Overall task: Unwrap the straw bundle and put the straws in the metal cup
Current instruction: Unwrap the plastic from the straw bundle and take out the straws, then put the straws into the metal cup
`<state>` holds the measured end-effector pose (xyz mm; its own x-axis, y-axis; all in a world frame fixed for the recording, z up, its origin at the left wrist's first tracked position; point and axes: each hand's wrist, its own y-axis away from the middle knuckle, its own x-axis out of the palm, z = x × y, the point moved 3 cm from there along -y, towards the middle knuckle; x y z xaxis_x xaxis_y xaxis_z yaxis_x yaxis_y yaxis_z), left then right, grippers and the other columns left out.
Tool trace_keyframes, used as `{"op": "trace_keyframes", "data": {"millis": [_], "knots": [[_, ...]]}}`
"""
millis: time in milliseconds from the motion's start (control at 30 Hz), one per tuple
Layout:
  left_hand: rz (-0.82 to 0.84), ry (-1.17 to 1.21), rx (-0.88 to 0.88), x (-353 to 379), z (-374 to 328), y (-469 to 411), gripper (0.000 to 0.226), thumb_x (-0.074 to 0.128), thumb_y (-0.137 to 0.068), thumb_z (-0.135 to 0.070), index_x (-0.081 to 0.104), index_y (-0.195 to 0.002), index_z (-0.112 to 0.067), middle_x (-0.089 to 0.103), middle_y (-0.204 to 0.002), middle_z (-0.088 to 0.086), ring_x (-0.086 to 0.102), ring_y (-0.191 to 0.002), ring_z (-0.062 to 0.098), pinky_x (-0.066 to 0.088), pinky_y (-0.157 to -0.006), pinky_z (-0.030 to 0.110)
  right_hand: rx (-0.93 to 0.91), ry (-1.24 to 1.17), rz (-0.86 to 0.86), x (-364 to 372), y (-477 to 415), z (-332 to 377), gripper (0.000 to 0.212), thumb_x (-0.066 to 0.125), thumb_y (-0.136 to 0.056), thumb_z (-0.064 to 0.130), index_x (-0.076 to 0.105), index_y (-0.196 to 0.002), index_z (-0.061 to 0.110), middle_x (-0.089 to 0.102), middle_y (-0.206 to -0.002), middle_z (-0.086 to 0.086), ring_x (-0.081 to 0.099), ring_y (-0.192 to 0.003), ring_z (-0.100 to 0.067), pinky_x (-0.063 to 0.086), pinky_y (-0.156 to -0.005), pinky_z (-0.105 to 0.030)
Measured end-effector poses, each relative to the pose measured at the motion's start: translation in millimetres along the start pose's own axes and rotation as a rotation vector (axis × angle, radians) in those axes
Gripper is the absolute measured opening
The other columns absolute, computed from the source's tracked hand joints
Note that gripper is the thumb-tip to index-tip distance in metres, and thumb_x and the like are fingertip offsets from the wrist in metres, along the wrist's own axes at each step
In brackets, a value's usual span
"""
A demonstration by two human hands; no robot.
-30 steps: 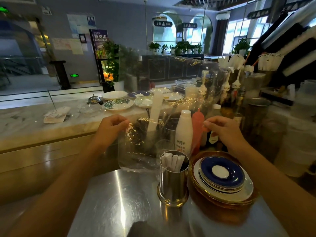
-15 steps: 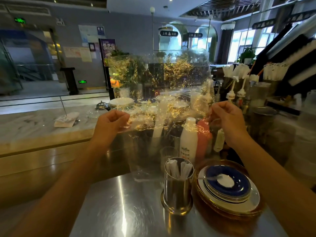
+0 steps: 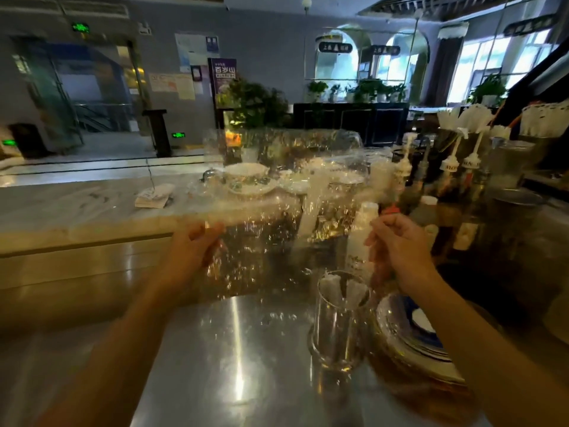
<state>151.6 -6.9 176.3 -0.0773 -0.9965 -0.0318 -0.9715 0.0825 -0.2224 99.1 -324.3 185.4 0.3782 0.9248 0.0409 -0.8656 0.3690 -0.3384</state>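
Note:
A clear plastic wrapper (image 3: 277, 186) is stretched upright between my hands over the steel counter. My left hand (image 3: 192, 251) pinches its left edge and my right hand (image 3: 400, 251) pinches its right edge. One white paper-wrapped straw (image 3: 312, 204) shows inside or behind the film; I cannot tell which. The metal cup (image 3: 337, 328) stands on the counter below my right hand, with several white wrapped straws (image 3: 331, 288) standing in it. The picture is blurred by motion.
A stack of blue and white plates (image 3: 415, 337) sits right of the cup. A white bottle (image 3: 361, 238) and a red-capped one stand behind it. Syrup pump bottles (image 3: 452, 167) and jars crowd the right. Dishes (image 3: 249, 180) lie on the marble ledge.
The wrapper, raised high half a second ago, has come down lower and sits nearer the counter. Both hands have dropped and kept their pinch on its edges. The view has tilted up.

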Motion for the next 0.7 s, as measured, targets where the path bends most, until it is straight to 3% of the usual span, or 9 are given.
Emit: {"op": "trace_keyframes", "data": {"millis": [133, 300, 500, 600, 700], "knots": [[0.047, 0.065, -0.255, -26, 55, 30, 0.01, 0.066, -0.071, -0.028, 0.068, -0.075, -0.019, 0.056, -0.054, -0.008, 0.045, -0.042, 0.003, 0.039, -0.039, 0.015, 0.09, 0.004, 0.077, 19, 22, -34, 0.015, 0.052, -0.089, 0.013, 0.056, -0.075, 0.011, 0.06, -0.05, 0.002, 0.049, -0.034, -0.009, 0.037, -0.031, -0.017], [-0.14, -0.007, -0.367, -62, 103, 76, 0.007, 0.065, -0.08, -0.012, 0.064, -0.073, -0.011, 0.058, -0.054, -0.005, 0.049, -0.047, 0.007, 0.044, -0.044, 0.017, 0.152, 0.136, 0.221, 52, 56, -80, 0.015, 0.053, -0.09, 0.015, 0.057, -0.075, 0.014, 0.06, -0.046, 0.004, 0.052, -0.037, -0.006, 0.041, -0.033, -0.017], [-0.298, -0.198, -0.426, -94, 145, 127, 0.008, 0.062, -0.084, -0.008, 0.06, -0.076, -0.009, 0.059, -0.068, 0.007, 0.051, -0.056, 0.017, 0.041, -0.05, 0.024, 0.263, 0.339, 0.408, 90, 99, -142, 0.015, 0.048, -0.092, 0.016, 0.054, -0.078, 0.013, 0.056, -0.059, -0.005, 0.053, -0.039, -0.007, 0.039, -0.035, -0.017], [-0.349, -0.4, -0.463, -104, 168, 148, 0.014, 0.065, -0.082, -0.009, 0.059, -0.069, -0.012, 0.063, -0.063, 0.005, 0.056, -0.054, 0.015, 0.04, -0.046, 0.02, 0.354, 0.433, 0.469, 100, 116, -176, 0.017, 0.049, -0.091, 0.011, 0.052, -0.073, 0.011, 0.053, -0.063, -0.008, 0.052, -0.051, -0.017, 0.041, -0.044, -0.024], [-0.391, -0.608, -0.54, -107, 184, 165, 0.02, 0.067, -0.079, -0.016, 0.054, -0.067, -0.023, 0.063, -0.066, 0.0, 0.06, -0.063, 0.02, 0.046, -0.06, 0.031, 0.389, 0.579, 0.51, 104, 129, -202, 0.022, 0.052, -0.089, 0.013, 0.051, -0.068, 0.018, 0.056, -0.064, -0.005, 0.053, -0.058, -0.019, 0.045, -0.058, -0.032]]}}
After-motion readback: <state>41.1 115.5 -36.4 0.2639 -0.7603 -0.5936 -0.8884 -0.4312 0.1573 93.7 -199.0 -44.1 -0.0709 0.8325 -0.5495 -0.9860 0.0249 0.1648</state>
